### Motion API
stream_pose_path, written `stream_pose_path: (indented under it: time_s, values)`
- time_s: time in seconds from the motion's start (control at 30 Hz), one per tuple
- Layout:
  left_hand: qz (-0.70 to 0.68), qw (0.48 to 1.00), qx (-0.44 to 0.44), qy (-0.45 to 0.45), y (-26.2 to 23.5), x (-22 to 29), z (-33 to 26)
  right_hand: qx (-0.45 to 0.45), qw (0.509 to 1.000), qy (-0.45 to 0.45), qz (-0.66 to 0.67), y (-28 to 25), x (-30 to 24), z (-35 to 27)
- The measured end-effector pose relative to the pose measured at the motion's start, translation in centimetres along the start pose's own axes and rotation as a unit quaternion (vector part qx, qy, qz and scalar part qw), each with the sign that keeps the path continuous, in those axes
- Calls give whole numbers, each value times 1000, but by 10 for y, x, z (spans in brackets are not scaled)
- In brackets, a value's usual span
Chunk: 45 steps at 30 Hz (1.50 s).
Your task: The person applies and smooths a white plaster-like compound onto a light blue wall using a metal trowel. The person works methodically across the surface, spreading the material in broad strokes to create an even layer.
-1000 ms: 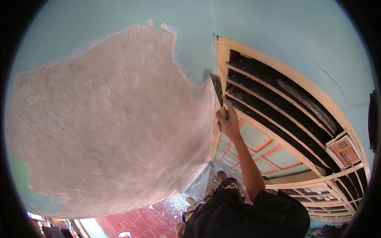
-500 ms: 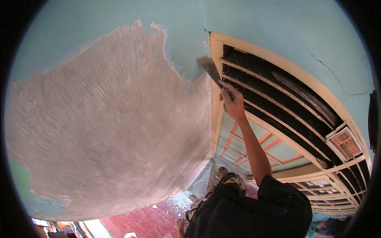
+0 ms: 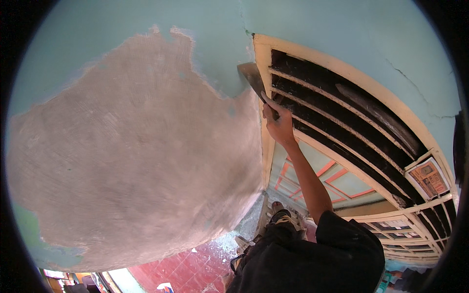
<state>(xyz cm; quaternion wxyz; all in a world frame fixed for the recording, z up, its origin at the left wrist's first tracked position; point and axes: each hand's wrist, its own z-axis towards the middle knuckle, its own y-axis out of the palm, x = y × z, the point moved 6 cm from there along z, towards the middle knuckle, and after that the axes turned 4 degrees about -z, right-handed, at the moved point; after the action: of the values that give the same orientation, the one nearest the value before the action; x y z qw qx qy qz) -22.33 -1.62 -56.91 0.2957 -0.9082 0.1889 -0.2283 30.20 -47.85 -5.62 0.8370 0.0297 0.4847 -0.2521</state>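
My right hand (image 3: 280,122) is closed round the handle of a putty knife (image 3: 251,76), its index finger stretched along the blade. The wide metal blade points up and left. It lies at the strip of blue-green wall (image 3: 220,63) beside the cream wooden frame (image 3: 263,61). Just below the blade, the ragged edge of a large bare grey-brown plaster patch (image 3: 137,146) meets the paint. My left hand cannot be made out; a small bit of skin shows by my black shirt at the lower edge, too little to name.
Dark slatted vent openings (image 3: 332,102) fill the frame on the right, above a pale panel with orange bars (image 3: 322,180). A printed card (image 3: 428,178) sits in the frame. Below are my sandalled foot (image 3: 278,210), red floor tiles (image 3: 181,266) and pale debris. A crack runs across the right wall.
The putty knife and my right hand have shifted slightly up and left, and more of the blade's flat face shows. The view has also moved a little.
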Motion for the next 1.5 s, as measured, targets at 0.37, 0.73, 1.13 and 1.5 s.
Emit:
stream_pose_path:
  time_s: [0.37,0.73,1.13,1.5]
  values:
    - [-236,971,-11,-23,-35,60,-32,-12,978,-195,-68,0,5,26]
    - [-249,967,3,-60,-31,60,-40,-91,976,-173,-96,-23,-8,17]
    - [-177,981,-40,65,-19,50,-8,-13,982,-183,-49,-13,-29,22]
    - [165,974,8,157,2,27,5,96,978,-137,-124,-19,-67,24]
